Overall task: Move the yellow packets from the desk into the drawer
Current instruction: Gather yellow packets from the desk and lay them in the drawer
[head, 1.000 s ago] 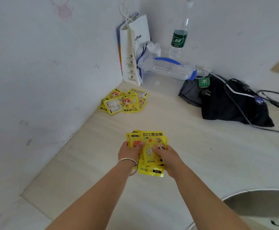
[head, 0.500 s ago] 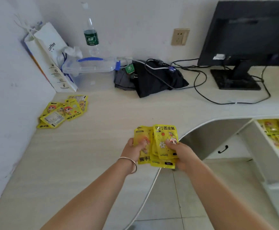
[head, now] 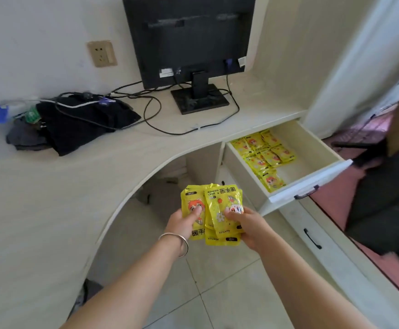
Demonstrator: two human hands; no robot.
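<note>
A fanned stack of yellow packets (head: 217,205) with cartoon prints is gripped between both hands over the floor, in front of the desk's curved edge. My left hand (head: 182,222), with a silver bangle on the wrist, pinches the stack's left side. My right hand (head: 248,224) holds the right side. Up and to the right, the open drawer (head: 312,179) holds several more yellow packets (head: 265,155) along its left half. The stack is left of and below the drawer front.
The cream desk (head: 51,186) carries a black monitor (head: 189,41), cables, a heap of black cloth (head: 79,122) and a plastic bottle at the far left. A closed drawer with a black handle (head: 312,238) sits under the open one. Tiled floor lies below.
The view has swung right from the desk corner to the drawer. Both hands have carried the stack off the desk and over the floor; the packets left in the corner are out of view.
</note>
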